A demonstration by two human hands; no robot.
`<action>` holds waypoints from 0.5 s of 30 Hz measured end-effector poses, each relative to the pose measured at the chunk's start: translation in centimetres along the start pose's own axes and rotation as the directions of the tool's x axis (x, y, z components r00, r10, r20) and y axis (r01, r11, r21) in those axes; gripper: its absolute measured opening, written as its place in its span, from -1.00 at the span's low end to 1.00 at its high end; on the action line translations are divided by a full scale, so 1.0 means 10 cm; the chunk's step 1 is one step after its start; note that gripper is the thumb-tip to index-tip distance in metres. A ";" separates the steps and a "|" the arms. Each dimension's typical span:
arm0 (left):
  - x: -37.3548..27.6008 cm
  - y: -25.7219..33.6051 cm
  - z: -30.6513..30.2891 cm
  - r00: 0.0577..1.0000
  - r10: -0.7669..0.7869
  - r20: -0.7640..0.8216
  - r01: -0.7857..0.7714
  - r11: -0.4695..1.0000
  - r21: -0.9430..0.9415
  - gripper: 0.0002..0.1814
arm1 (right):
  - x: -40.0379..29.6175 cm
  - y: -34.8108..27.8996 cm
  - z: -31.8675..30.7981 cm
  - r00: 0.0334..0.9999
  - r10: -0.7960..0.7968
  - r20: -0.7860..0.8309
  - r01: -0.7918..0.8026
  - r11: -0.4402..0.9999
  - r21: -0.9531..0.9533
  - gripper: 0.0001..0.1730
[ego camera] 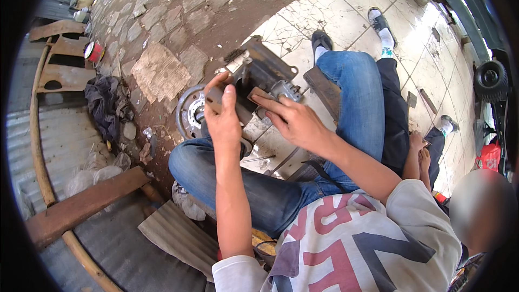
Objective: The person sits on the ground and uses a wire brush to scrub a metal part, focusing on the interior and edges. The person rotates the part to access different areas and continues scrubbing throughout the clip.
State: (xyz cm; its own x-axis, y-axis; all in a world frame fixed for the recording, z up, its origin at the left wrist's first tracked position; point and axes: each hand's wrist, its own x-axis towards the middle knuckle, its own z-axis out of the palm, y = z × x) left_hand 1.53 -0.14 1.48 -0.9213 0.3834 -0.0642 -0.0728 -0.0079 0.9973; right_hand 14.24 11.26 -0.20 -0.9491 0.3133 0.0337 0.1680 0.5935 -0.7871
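My left hand (224, 123) grips a dark, curved metal part (240, 112), possibly a brake shoe, with the thumb along its upper side. Between the fingers of my right hand (296, 121) is a small flat brown piece (261, 94), possibly sandpaper. It sits close to the right end of the curved part; I cannot tell whether they touch. Behind both hands stands a heavy, dirty metal assembly (269, 59) with a lug at its corner. A round metal plate with holes (185, 115), like a wheel hub or drum, lies left of my left hand, partly covered by it.
Flattened cardboard (160, 71) lies on the stone paving. A dark cloth (106, 105) and a red can (94, 52) are further left. A wooden plank (87, 207) crosses the lower left. Another person's hands (419, 146) are at the right, near a metal bar (428, 101) on the tiles.
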 end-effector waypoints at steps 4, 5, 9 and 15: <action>0.01 -0.03 0.02 1.000 0.019 0.001 -0.019 0.999 0.032 -0.57 | 0.03 0.11 0.13 0.981 -0.046 -0.186 0.057 0.997 0.056 -0.44; 0.02 -0.05 0.02 1.000 0.021 0.009 -0.022 0.999 0.032 -0.57 | -0.02 0.11 0.14 0.999 0.022 -0.043 -0.021 1.000 0.019 -0.42; 0.04 -0.10 -0.05 0.999 0.036 0.024 -0.035 0.999 -0.033 -0.57 | 0.00 0.16 0.05 0.999 -0.023 -0.041 0.026 0.997 0.073 -0.42; 0.12 -0.10 -0.13 0.999 0.001 0.044 0.000 1.000 -0.024 -0.43 | 0.00 0.29 0.18 0.995 -0.012 -0.100 0.030 0.984 0.176 -0.45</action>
State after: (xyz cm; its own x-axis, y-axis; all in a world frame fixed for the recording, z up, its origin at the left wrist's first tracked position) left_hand -0.04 -0.84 0.34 -0.9037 0.4237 -0.0613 -0.0819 -0.0305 0.9962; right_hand 14.28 11.64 -3.61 -0.9195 0.3788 0.1050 0.0901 0.4630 -0.8818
